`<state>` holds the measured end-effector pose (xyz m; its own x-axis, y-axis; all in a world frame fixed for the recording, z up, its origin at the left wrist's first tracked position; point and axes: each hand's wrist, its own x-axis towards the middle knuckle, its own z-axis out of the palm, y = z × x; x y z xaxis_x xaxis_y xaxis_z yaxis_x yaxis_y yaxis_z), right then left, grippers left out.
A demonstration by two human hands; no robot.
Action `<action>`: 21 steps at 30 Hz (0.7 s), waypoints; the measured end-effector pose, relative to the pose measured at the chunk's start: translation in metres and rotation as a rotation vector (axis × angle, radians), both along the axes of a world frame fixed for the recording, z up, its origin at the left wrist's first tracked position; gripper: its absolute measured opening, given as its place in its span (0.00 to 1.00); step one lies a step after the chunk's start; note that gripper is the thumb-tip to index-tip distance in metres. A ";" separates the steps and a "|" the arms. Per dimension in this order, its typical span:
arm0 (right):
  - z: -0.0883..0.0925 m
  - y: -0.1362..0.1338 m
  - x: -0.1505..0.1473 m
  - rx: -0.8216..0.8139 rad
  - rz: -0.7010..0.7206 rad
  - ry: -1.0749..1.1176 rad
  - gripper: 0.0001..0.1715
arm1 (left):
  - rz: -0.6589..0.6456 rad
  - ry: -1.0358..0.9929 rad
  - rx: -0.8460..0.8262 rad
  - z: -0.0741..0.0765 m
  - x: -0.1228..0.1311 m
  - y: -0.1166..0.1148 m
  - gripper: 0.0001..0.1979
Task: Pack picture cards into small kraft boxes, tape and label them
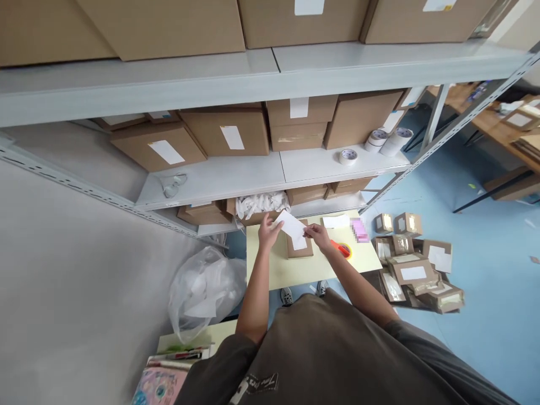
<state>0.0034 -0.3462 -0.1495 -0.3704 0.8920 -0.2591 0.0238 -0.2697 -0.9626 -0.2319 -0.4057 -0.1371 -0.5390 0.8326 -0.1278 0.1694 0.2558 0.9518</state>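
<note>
A white paper sheet [292,226] is held between my two hands above a small cardboard box [300,253] on the pale yellow table [276,273]. My left hand [269,232] is at the sheet's left corner, its fingers apart and the thumb against the edge. My right hand [316,233] pinches the right end of the sheet. A white label [300,243] shows on the box top below the sheet. Just right of my right hand lies an orange tape dispenser [341,248]. White papers [336,221] and a blurred pink item [360,229] rest farther back.
A metal shelf [219,179] with cardboard boxes and tape rolls [348,157] stands ahead. A box of crumpled white material [261,205] sits behind the table. Left is a clear plastic bag [206,289]; right, taped parcels [413,273] lie piled on the floor.
</note>
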 end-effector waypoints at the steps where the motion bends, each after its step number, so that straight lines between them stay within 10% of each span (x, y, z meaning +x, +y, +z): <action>1: -0.002 -0.008 -0.003 -0.025 -0.045 0.017 0.31 | -0.016 -0.100 -0.028 -0.010 0.008 -0.010 0.39; 7: 0.001 -0.041 -0.001 -0.094 0.050 0.023 0.28 | -0.196 -0.365 -0.042 -0.044 0.044 -0.043 0.34; 21: 0.031 -0.036 0.053 -0.068 0.241 0.073 0.24 | -0.341 -0.254 -0.002 -0.007 0.057 -0.037 0.26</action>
